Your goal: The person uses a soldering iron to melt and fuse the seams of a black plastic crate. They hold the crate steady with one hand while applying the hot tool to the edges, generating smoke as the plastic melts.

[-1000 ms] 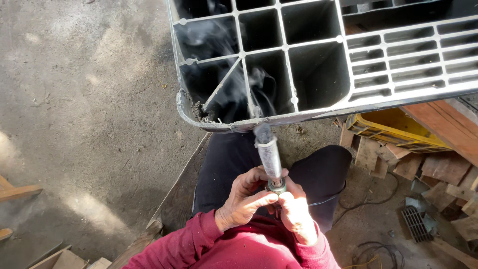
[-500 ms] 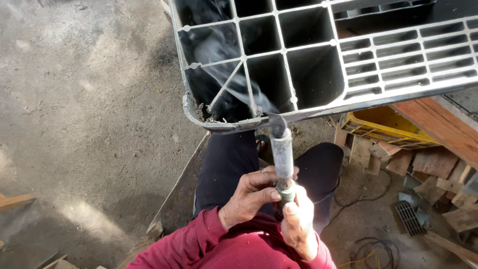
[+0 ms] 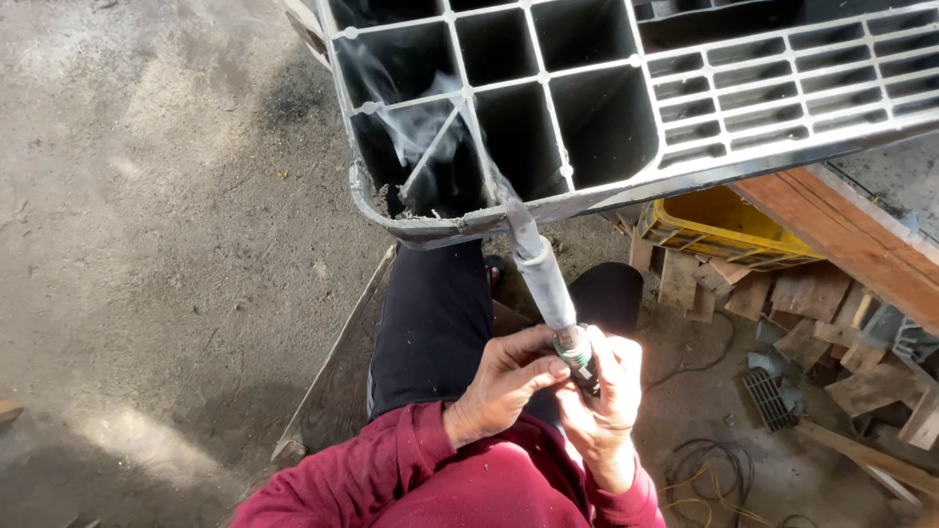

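Observation:
A grey plastic crate (image 3: 626, 108) with a grid of open cells hangs above my lap, its near rim cracked and ragged. Both hands grip one grey rod-shaped hot tool (image 3: 543, 279). My left hand (image 3: 504, 381) wraps its base from the left, and my right hand (image 3: 606, 396) holds the same end from the right. The tool's flat tip presses on the crate's lower rim (image 3: 469, 223). Smoke (image 3: 416, 122) rises from that spot into the cells. I wear dark red sleeves and dark trousers.
A yellow crate (image 3: 719, 230) lies under a wooden board (image 3: 851, 244) at the right. Scrap wood pieces (image 3: 851, 367), a small metal grate (image 3: 768, 396) and coiled wires (image 3: 714, 474) litter the floor there. Bare concrete floor (image 3: 166, 244) spreads to the left.
The tool's tip has slid to the right along the crate's rim. Both hands shifted right with it, and the smoke has kept rising.

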